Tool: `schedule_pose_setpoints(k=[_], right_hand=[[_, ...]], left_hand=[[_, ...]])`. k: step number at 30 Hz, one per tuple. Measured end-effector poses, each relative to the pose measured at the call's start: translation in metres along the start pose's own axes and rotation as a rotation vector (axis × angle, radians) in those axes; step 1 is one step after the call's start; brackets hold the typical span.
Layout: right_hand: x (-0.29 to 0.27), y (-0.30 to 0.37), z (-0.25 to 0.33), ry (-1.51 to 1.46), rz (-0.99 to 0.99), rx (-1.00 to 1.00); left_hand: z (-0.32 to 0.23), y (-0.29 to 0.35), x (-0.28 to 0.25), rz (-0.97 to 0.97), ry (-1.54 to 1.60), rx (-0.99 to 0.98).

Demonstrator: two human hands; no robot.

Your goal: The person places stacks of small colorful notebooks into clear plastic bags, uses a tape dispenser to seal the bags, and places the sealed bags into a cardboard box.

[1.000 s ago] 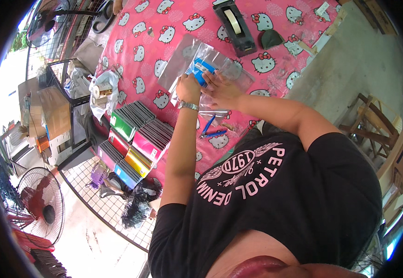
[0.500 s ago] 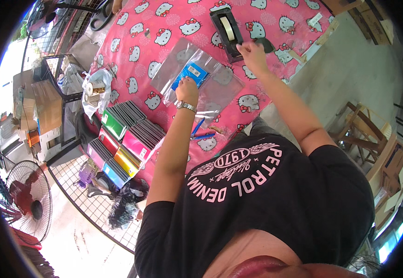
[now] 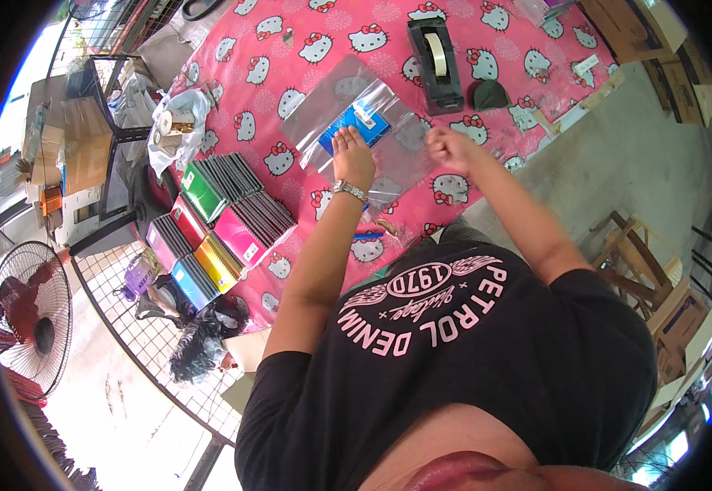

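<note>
A blue spiral notebook lies on or inside a clear plastic bag on the table. My left hand rests with its fingers stretched out on the notebook's near left part. To the right, beside the bag's right corner, my right hand is closed, its fingertips pinched together; whatever they hold is too small to make out. Beyond that hand stands a black tape dispenser with a pale roll of tape. A dark rounded object sits to the dispenser's right.
Stacks of spiral notebooks in several colours stand at the left table edge. Behind them is a white plastic bag with tape rolls. A blue pen-like tool lies near me. A fan stands far left; cardboard boxes are at the far right.
My right hand has left the tape dispenser and come nearer, toward the plastic bag. My left hand has flattened out on the notebook. The whole view has shifted a little.
</note>
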State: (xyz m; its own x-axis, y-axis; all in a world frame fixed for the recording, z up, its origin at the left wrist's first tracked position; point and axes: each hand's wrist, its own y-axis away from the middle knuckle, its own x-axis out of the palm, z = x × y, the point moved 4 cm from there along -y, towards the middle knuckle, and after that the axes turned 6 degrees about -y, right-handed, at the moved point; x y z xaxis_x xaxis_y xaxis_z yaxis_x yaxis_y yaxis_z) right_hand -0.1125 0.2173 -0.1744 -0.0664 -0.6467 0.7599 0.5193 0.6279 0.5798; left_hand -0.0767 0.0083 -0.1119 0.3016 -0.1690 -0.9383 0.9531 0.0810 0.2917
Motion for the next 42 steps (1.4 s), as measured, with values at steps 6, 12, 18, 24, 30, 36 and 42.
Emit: schedule_pose_setpoints(k=[6, 12, 18, 24, 30, 36, 42], right_hand=[[0.18, -0.067, 0.03, 1.009, 0.52, -0.194], [0.179, -0.121, 0.021, 2.072, 0.63, -0.011], [0.179, -0.125, 0.011, 2.378, 0.64, -0.147], [0.188, -0.116, 0.013, 2.522, 0.473, -0.208], [0.188, -0.101, 0.063, 2.354, 0.348, -0.643], [0.206, -0.052, 0.014, 1.965, 0.556, -0.927], [0.106, -0.009, -0.084, 1.961, 0.68, -0.603]], left_hand=[[-0.002, 0.005, -0.001, -0.015, 0.16, -0.041], [0.011, 0.02, 0.024, -0.376, 0.343, -0.049], [0.014, 0.025, 0.023, -0.502, 0.515, -0.059], [0.014, 0.034, 0.031, -0.493, 0.258, 0.012], [0.014, 0.059, 0.005, -0.6, 0.424, -0.175], [-0.023, 0.119, 0.048, -0.343, 0.426, 0.142], [0.039, 0.195, 0.089, -0.196, 0.436, -0.404]])
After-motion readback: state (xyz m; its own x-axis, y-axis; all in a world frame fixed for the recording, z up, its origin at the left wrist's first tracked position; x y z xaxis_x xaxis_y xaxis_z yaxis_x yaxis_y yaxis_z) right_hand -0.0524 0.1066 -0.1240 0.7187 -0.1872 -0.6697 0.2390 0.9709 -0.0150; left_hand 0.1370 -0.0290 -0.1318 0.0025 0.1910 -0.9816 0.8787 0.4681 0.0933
